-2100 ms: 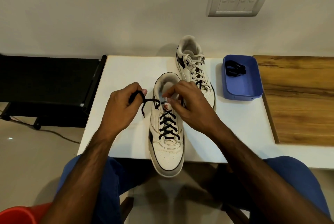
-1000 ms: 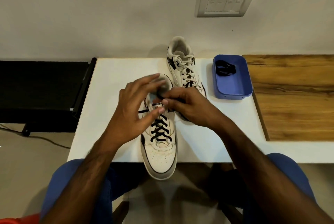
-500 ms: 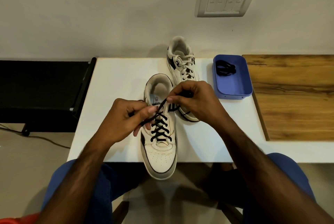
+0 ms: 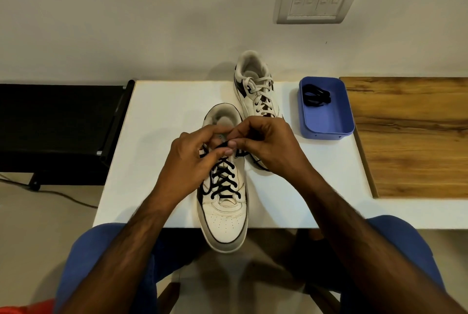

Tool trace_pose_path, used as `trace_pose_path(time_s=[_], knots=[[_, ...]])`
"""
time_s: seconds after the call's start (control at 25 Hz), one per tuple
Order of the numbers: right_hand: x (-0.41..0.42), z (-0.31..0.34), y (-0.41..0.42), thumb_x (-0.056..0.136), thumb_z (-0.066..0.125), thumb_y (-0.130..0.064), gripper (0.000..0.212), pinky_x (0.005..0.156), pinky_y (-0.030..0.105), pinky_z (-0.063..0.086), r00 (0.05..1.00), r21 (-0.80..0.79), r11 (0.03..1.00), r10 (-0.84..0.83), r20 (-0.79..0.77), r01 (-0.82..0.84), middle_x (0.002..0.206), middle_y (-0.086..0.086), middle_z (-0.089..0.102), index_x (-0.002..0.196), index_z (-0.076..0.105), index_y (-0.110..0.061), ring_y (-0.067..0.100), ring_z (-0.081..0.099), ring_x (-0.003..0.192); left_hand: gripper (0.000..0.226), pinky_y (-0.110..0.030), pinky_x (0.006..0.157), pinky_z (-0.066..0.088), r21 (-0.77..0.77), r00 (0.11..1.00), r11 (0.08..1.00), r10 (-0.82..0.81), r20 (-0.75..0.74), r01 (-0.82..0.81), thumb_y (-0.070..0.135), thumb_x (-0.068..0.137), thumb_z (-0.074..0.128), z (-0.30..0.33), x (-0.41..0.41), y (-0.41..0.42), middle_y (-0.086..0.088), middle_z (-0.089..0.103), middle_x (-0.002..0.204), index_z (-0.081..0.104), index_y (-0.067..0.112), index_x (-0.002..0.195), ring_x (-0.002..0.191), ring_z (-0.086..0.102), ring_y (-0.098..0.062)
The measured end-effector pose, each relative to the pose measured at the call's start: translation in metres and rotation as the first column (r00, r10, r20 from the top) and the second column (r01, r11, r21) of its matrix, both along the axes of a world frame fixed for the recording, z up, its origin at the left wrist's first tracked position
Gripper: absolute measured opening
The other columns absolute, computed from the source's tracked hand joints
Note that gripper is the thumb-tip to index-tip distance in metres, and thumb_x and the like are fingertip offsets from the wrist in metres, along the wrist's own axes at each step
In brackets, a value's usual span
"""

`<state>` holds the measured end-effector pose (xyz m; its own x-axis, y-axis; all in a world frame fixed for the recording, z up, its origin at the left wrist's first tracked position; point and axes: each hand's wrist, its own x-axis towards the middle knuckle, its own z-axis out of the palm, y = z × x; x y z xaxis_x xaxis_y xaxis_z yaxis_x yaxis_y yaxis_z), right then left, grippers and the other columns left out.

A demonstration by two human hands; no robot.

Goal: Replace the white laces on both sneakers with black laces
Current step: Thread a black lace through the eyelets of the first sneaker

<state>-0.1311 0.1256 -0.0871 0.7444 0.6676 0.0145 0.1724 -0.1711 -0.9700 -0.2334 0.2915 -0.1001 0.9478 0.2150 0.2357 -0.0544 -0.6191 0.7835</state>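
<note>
Black laces (image 4: 222,182) cross the near sneaker (image 4: 224,202) at the surface's (image 4: 152,116) near edge; left hand (image 4: 192,159) and right hand (image 4: 268,146) both pinch the lace ends above its tongue.

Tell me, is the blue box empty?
No. The blue tray holds a bundled black lace at its far end; the rest is bare.

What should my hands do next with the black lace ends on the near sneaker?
Probably cross and tie them. The near sneaker is already laced black up to its top, and both the left hand and right hand pinch the black lace ends there.
</note>
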Motion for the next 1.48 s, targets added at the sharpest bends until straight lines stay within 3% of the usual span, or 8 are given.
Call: trace_pose_path(time_s=[0.2,0.28,0.4,0.48,0.72,1.12,1.4,1.48], knots=[[0.004,-0.003,0.0,0.096,0.061,-0.001,0.011,0.073,0.025,0.054,0.99,0.037,0.995,-0.083,-0.118,0.088,0.085,0.005,0.075,0.1,0.07,-0.006,0.013,0.071,0.078,0.016,-0.003,0.08,0.037,0.026,0.989,0.992,0.117,0.09,-0.12,0.01,0.086,0.078,0.004,0.001,0.011,0.014,0.074,0.088,0.08,0.019,0.099,0.085,0.065,0.004],[0.004,-0.003,-0.001,0.094,0.07,-0.017,0.002,0.07,0.02,0.051,0.981,-0.134,0.974,-0.19,-0.026,0.185,0.082,-0.003,0.074,0.094,0.069,-0.015,0.002,0.068,0.073,0.014,-0.003,0.075,0.035,0.039,0.985,0.988,0.147,0.089,-0.151,0.01,0.086,0.078,0.003,0.001,0.013,0.011,0.073,0.084,0.081,0.017,0.097,0.081,0.064,0.001],[-0.004,-0.008,0.005,0.08,0.079,-0.051,0.034,0.053,0.011,0.04,0.972,-0.391,0.89,-0.211,0.104,0.235,0.071,-0.009,0.066,0.08,0.062,-0.022,-0.001,0.059,0.063,0.009,-0.009,0.068,0.036,0.125,0.986,0.98,0.141,0.091,-0.152,0.019,0.083,0.082,-0.003,0.004,0.013,0.008,0.066,0.08,0.081,0.02,0.092,0.075,0.058,-0.002],[-0.006,-0.011,0.009,0.078,0.078,-0.056,0.039,0.051,0.014,0.036,0.973,-0.447,0.864,-0.209,0.101,0.232,0.068,-0.009,0.063,0.076,0.06,-0.022,-0.001,0.056,0.059,0.01,-0.011,0.065,0.038,0.146,0.989,0.98,0.126,0.076,-0.136,0.022,0.082,0.083,-0.007,0.006,0.011,0.009,0.059,0.079,0.081,0.02,0.092,0.075,0.056,0.0],[0.004,-0.011,-0.009,0.085,0.08,-0.028,0.019,0.063,0.026,0.048,0.946,-0.247,0.963,-0.173,-0.276,0.104,0.067,-0.005,0.071,0.083,0.074,-0.01,0.007,0.059,0.06,0.016,-0.049,0.074,0.049,0.18,0.993,0.977,0.106,0.043,-0.112,0.034,0.083,0.075,-0.019,0.011,0.006,0.014,0.051,0.083,0.08,0.026,0.097,0.082,0.054,-0.009],[0.005,-0.02,-0.013,0.087,0.078,-0.022,0.018,0.056,0.019,0.045,0.925,-0.184,0.979,-0.146,-0.351,0.085,0.072,-0.002,0.071,0.092,0.074,-0.005,0.008,0.054,0.061,0.013,-0.038,0.08,0.033,0.392,0.998,0.918,0.053,0.033,-0.062,0.036,0.085,0.072,-0.021,0.011,0.0,0.012,0.062,0.098,0.076,0.027,0.094,0.097,0.05,-0.016],[0.005,-0.016,-0.018,0.089,0.076,-0.021,0.01,0.074,0.044,0.058,0.965,-0.21,0.975,-0.117,-0.235,0.067,0.085,0.004,0.077,0.093,0.077,-0.011,0.037,0.066,0.078,0.007,-0.034,0.079,0.024,0.455,0.997,0.887,0.062,0.055,-0.08,0.026,0.085,0.079,-0.021,0.01,0.001,0.011,0.066,0.096,0.078,0.026,0.092,0.097,0.051,-0.019],[0.006,-0.016,-0.019,0.088,0.077,-0.014,0.004,0.078,0.044,0.059,0.979,-0.243,0.968,-0.108,-0.171,0.064,0.083,0.001,0.077,0.091,0.077,-0.013,0.033,0.071,0.086,0.008,-0.033,0.078,0.021,0.447,0.996,0.89,0.076,0.045,-0.088,0.024,0.085,0.08,-0.021,0.01,-0.002,0.013,0.068,0.094,0.078,0.027,0.093,0.095,0.051,-0.019]])
